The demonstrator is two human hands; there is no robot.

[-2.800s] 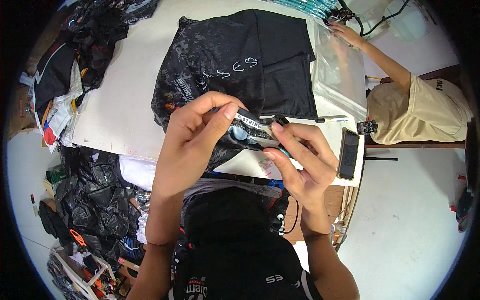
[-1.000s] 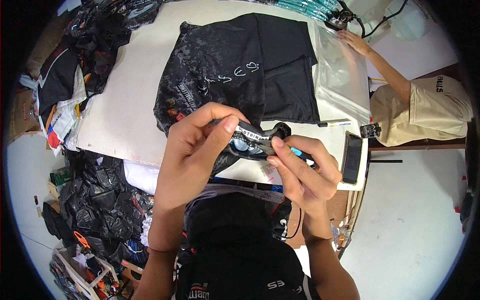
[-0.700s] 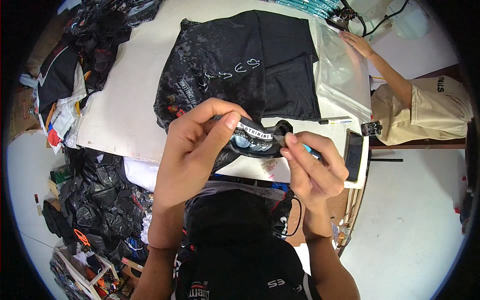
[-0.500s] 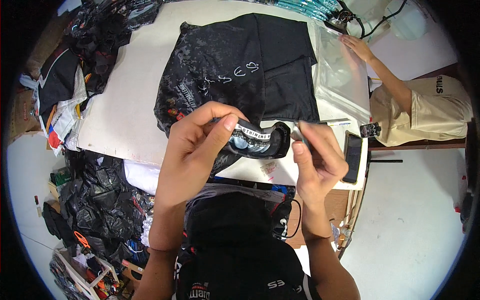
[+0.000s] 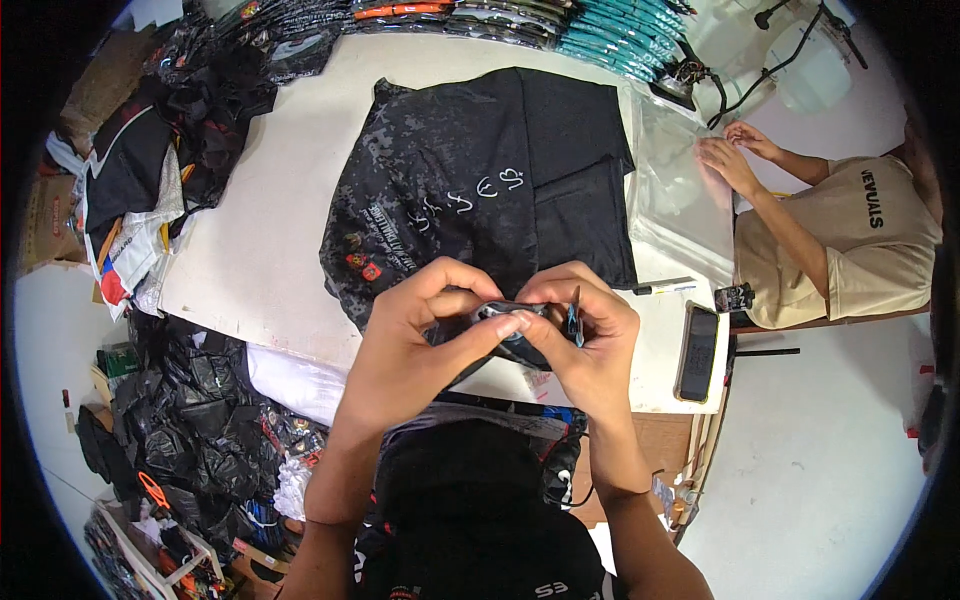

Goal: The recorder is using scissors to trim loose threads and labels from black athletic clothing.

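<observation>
A black camouflage-patterned jersey (image 5: 450, 150) with white lettering lies spread on the white table (image 5: 270, 210). Its collar (image 5: 521, 352) is lifted off the near edge, pinched between both my hands. My left hand (image 5: 405, 345) closes thumb and forefinger on it from the left. From the other side, my right hand (image 5: 592, 350) grips the same bit, the two thumb tips almost meeting. A small pointed tool (image 5: 574, 322), dark with some blue, sticks up among my right fingers; it looks like thread snips, mostly covered by the hand.
A phone (image 5: 697, 352) and a black marker (image 5: 655, 288) lie by the table's right edge. Clear plastic bags (image 5: 675, 200) rest under a co-worker's hands (image 5: 730, 165). Packed garments (image 5: 620, 40) line the far edge; black plastic bags (image 5: 190, 400) heap up at lower left.
My right hand has moved left to meet my left hand, and both now pinch the collar, which is bunched up; its inner band no longer shows. The co-worker's second hand has come into view.
</observation>
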